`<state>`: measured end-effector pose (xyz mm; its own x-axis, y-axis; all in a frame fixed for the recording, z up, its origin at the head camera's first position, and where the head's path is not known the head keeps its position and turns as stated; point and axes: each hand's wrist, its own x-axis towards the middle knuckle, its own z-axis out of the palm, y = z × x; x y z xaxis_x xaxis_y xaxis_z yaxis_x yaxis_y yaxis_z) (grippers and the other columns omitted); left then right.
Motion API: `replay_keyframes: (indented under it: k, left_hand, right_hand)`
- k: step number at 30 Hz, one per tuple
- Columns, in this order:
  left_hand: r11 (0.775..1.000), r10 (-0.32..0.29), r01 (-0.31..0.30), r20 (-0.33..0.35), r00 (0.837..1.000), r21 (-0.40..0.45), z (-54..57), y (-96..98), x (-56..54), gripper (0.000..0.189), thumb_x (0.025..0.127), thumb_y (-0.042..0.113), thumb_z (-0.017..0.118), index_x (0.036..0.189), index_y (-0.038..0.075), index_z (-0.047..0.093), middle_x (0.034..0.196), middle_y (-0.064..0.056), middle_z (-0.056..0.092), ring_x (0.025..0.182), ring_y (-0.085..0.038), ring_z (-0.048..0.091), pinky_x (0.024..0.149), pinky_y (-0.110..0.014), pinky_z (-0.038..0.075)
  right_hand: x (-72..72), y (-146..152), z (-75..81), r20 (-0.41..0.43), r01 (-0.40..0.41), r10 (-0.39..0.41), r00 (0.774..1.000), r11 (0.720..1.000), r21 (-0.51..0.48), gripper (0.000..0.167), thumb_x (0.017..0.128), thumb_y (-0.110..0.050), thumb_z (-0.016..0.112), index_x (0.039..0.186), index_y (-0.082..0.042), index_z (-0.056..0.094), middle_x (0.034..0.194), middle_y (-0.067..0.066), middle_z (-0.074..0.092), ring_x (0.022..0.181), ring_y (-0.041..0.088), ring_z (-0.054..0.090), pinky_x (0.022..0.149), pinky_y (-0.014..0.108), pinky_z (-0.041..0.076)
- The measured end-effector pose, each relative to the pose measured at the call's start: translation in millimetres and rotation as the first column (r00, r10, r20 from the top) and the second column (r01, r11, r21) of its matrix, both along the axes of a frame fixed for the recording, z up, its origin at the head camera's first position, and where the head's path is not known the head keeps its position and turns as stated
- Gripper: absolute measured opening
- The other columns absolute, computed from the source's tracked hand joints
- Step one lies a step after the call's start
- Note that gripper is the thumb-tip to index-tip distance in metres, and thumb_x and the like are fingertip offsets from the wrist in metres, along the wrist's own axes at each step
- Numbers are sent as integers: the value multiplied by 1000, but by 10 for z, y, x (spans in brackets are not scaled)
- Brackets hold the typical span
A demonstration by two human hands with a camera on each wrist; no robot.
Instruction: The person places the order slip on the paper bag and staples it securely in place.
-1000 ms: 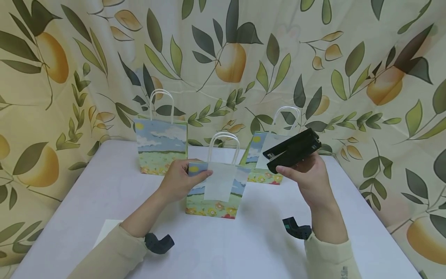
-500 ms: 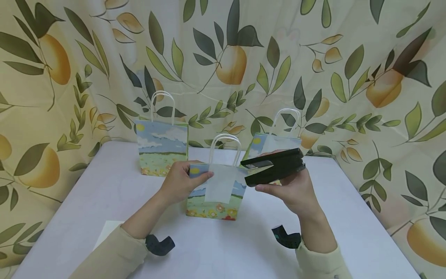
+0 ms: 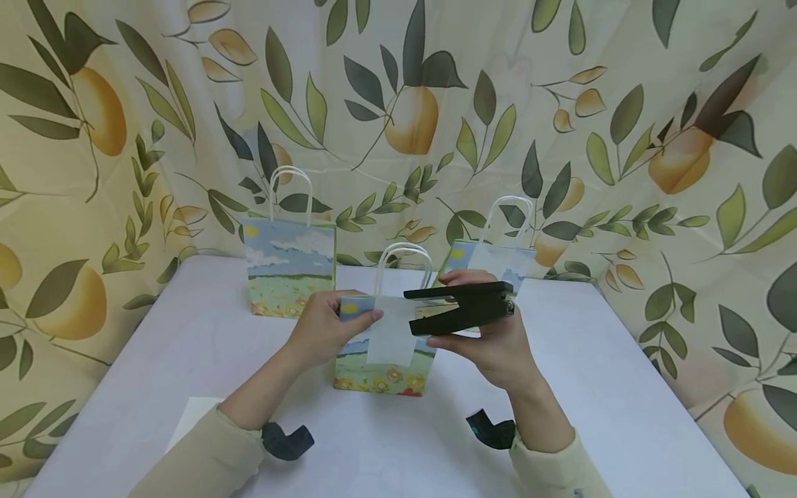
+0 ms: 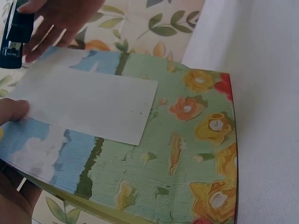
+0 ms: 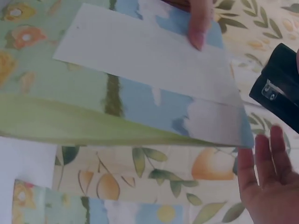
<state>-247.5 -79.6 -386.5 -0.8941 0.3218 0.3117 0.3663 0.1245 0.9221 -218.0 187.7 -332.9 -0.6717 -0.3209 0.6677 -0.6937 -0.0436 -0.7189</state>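
While pinching in the left hand the blue-and-green, flower-printed paper bag and, flat against its front, the blank white rectangular paper slip, gripping the black oblong stapler in the right hand: just beside the bag's top right, with mouth gaping, seemingly not touching yet. Looks like lining up for stapling! Next, probably calls for sliding over bag and slip together, then squeezing while keeping both steady.
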Motion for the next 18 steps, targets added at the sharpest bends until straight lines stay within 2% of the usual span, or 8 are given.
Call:
replay_keyframes:
  k: [4,6,9,12,16,18]
  left_hand:
    - [1000,-11,11,-12,1000,7,-11,9,-3,15,96,21,77,86,10,76,59,-1,54,53,-9,44,48,-22,36]
    - [1000,-14,14,-14,1000,7,-21,12,-9,15,96,22,76,87,11,76,59,-1,53,53,-9,44,48,-22,35]
    - [1000,-10,10,-15,1000,5,-26,15,-11,14,96,23,77,88,13,77,60,0,53,54,-9,44,49,-22,34]
    - [1000,-4,4,-14,1000,5,-27,16,-5,14,96,23,77,87,12,76,59,0,53,53,-9,43,48,-22,34]
    - [1000,0,0,-7,1000,5,-28,17,-2,15,96,22,77,87,10,76,60,0,54,54,-9,45,49,-22,36]
    - [1000,4,-4,-2,1000,1,-24,17,0,14,95,23,77,89,10,77,62,-1,57,55,-9,46,50,-22,37]
  right_hand:
    - [-21,-48,-27,9,56,-56,998,997,45,75,60,22,89,125,9,53,141,22,55,133,26,56,108,31,51]
    - [-43,-63,-33,23,60,-62,998,997,55,76,61,21,89,127,10,52,142,21,56,135,25,57,111,32,49]
    - [-92,-89,-27,60,24,-27,998,998,50,77,65,22,86,130,12,46,139,13,60,135,22,60,114,33,47]
    - [-139,-124,-11,82,-8,4,997,999,53,76,67,23,84,129,13,41,134,9,64,132,22,64,110,34,50]
    - [-181,-156,3,95,18,-26,995,997,81,73,69,21,84,129,8,45,128,1,68,123,18,67,106,32,52]
    - [-198,-163,1,112,24,-33,993,996,84,75,71,20,84,133,5,45,125,-4,68,119,15,67,108,30,50]
